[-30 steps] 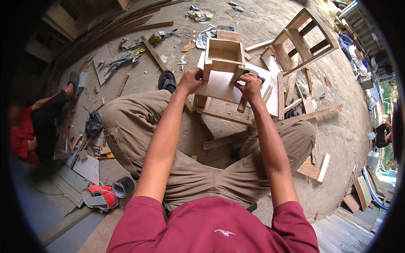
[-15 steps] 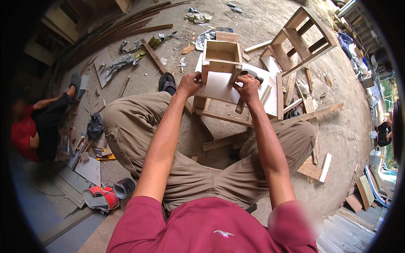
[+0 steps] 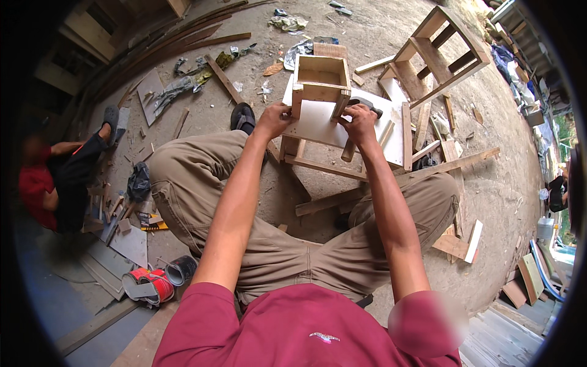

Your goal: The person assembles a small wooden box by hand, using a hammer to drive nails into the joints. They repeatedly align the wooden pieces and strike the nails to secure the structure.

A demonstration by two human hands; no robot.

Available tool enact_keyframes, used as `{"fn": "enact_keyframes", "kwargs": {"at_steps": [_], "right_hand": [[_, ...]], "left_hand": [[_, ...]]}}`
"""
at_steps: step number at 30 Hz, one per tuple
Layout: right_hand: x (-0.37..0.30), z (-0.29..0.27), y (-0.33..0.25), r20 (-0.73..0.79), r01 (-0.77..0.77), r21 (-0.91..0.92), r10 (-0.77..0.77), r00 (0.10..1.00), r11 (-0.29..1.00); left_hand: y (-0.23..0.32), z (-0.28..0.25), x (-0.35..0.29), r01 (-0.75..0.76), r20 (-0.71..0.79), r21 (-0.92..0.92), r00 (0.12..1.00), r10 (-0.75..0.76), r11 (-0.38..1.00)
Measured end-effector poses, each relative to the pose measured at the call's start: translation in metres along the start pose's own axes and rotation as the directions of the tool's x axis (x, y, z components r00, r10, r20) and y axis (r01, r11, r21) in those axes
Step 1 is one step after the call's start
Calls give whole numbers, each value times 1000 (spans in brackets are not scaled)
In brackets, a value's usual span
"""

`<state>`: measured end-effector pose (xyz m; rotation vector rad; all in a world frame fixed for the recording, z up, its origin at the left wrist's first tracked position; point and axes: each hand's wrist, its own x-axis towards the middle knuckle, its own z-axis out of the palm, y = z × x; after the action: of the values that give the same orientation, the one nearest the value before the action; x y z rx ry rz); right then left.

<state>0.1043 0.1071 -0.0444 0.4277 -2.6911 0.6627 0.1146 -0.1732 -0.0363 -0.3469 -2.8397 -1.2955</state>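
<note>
A small wooden box-topped frame (image 3: pixel 321 92) with short legs stands on the white board (image 3: pixel 315 124) of a low wooden stand. My left hand (image 3: pixel 275 120) is closed around the foot of its near left leg. At the near right leg, my right hand (image 3: pixel 359 125) has its fingers pinched on the wood. Beneath and beside that hand is a hammer (image 3: pixel 348 151), its dark head past my knuckles and its handle pointing toward me; my palm hides the middle of it. A thin wood strip (image 3: pixel 386 136) lies right of the handle.
A larger open wooden frame (image 3: pixel 431 58) stands at the far right. A long plank (image 3: pixel 449 166) crosses by my right knee. Scrap wood and crumpled wrappers litter the ground. Red paint cans (image 3: pixel 150 286) stand at lower left, and another person (image 3: pixel 43 189) sits at the left.
Both hands keep their places on the small frame's legs, with only a very slight shift. The hammer stays beside my right hand. The seated person at the left has moved a little.
</note>
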Motion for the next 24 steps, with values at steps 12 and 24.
{"fn": "enact_keyframes", "kwargs": {"at_steps": [12,24], "right_hand": [[-1,-4,-1,79,-17,-14,18,997,1000],[-1,-3,0,23,33,-2,-33,999,999]], "left_hand": [[13,8,-7,-122,-191,-118,977,98,985],[-8,12,-5,13,-124,-165,992,-34,986]]}}
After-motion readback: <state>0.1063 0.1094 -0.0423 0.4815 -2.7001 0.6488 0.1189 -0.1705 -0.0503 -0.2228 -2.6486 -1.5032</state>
